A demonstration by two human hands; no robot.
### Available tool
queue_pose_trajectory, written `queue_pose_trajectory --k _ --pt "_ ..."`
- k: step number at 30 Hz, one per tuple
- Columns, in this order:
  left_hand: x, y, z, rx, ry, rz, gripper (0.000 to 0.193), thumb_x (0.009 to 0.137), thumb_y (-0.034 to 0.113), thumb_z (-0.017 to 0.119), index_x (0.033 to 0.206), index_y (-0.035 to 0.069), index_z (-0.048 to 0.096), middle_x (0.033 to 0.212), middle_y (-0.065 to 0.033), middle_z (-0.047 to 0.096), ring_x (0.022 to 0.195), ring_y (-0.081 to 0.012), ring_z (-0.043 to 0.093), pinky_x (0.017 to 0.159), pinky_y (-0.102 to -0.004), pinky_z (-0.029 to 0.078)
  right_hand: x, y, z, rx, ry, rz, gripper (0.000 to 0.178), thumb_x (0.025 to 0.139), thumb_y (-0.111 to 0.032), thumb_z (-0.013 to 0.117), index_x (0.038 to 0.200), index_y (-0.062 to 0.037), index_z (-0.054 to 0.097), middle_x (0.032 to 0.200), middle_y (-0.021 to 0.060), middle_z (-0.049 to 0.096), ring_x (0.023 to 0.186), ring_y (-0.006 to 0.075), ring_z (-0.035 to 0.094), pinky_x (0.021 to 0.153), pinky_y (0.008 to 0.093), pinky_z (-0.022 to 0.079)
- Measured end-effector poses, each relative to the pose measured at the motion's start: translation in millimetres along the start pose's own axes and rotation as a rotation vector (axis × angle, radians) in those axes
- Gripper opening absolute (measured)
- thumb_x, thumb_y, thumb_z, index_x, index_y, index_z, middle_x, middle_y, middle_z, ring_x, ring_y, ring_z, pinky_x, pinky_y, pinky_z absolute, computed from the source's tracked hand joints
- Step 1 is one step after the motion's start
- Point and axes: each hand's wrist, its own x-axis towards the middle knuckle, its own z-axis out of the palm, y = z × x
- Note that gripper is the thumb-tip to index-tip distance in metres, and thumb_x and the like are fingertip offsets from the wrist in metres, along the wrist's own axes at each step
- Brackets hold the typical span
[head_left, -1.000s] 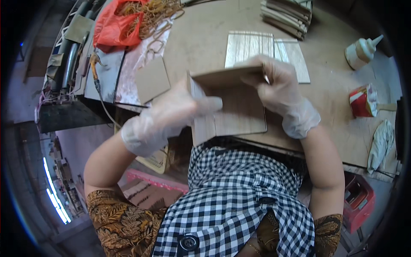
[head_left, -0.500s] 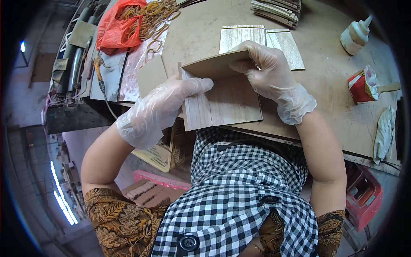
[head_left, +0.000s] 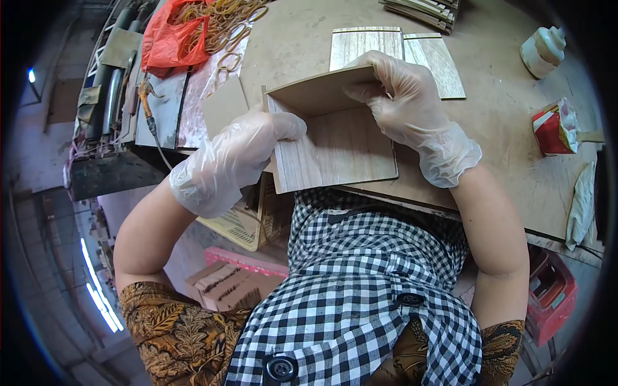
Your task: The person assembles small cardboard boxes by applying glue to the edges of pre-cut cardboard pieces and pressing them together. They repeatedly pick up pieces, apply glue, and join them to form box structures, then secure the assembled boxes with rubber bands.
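Note:
Both of my hands wear thin translucent gloves and hold a partly assembled wooden box (head_left: 347, 151) over the table's near edge. Its pale wood-grain panel faces up, and a thin brown board stands along its far side. My left hand (head_left: 248, 141) grips the left wall, with the thumb inside and the other fingers hidden behind. My right hand (head_left: 402, 96) pinches the top edge of the far board near its right end. Beyond the box lie two flat wooden panels, one (head_left: 367, 48) partly behind my right hand, the other (head_left: 438, 67) beside it.
A stack of thin boards (head_left: 425, 13) lies at the far edge. To the right are a squeeze bottle (head_left: 543, 53), a red-and-white tub (head_left: 553, 132) with a flat stick, and a cloth (head_left: 581, 206). Far left, a red plastic bag (head_left: 170, 38) sits by rubber bands (head_left: 222, 22).
My left thumb has drawn back toward the box's left wall. The box has shifted very slightly, still in both hands, and the whole view has moved a little.

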Motion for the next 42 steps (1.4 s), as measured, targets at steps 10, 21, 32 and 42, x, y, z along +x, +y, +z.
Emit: queue_pose_trajectory --k 10,21,32,42 --pt "2 -15 7 0.021 0.027 0.014 0.030 0.070 0.000 0.071 0.100 -0.001 0.068 0.100 -0.0172 0.070 0.100 -0.0388 0.065 0.088 -0.0417 0.051 1 4 1 0.012 0.057 -0.095 0.025 0.074 0.003 0.069 0.097 -0.0047 0.065 0.086 0.0160 0.069 0.079 0.0355 0.068 0.067 0.0395 0.054" --pt "15 15 11 -0.798 0.074 -0.789 0.024 0.085 0.006 0.060 0.108 -0.001 0.064 0.100 -0.0094 0.068 0.094 -0.0206 0.070 0.080 -0.0323 0.055 -1 -3 -2 -0.043 0.011 -0.057 0.022 0.078 0.011 0.069 0.095 -0.0026 0.066 0.080 0.0044 0.067 0.073 0.0100 0.062 0.071 0.0251 0.052" --pt "14 5 25 -0.963 0.139 -0.869 0.028 0.090 0.014 0.054 0.113 -0.001 0.062 0.097 -0.0105 0.069 0.087 -0.0188 0.070 0.076 -0.0331 0.056 -2 -1 2 0.025 0.048 -0.063 0.020 0.077 0.004 0.072 0.093 -0.0045 0.063 0.078 0.0150 0.066 0.070 0.0286 0.066 0.064 0.0323 0.052" --pt "2 32 9 -1.078 0.227 -0.450 0.074 0.090 0.060 0.057 0.137 0.004 0.051 0.127 -0.0135 0.059 0.096 -0.0217 0.065 0.082 -0.0339 0.052 -2 4 2 0.124 0.024 -0.041 0.030 0.080 -0.001 0.075 0.108 -0.0063 0.066 0.092 0.0066 0.072 0.081 0.0149 0.068 0.074 0.0272 0.054"
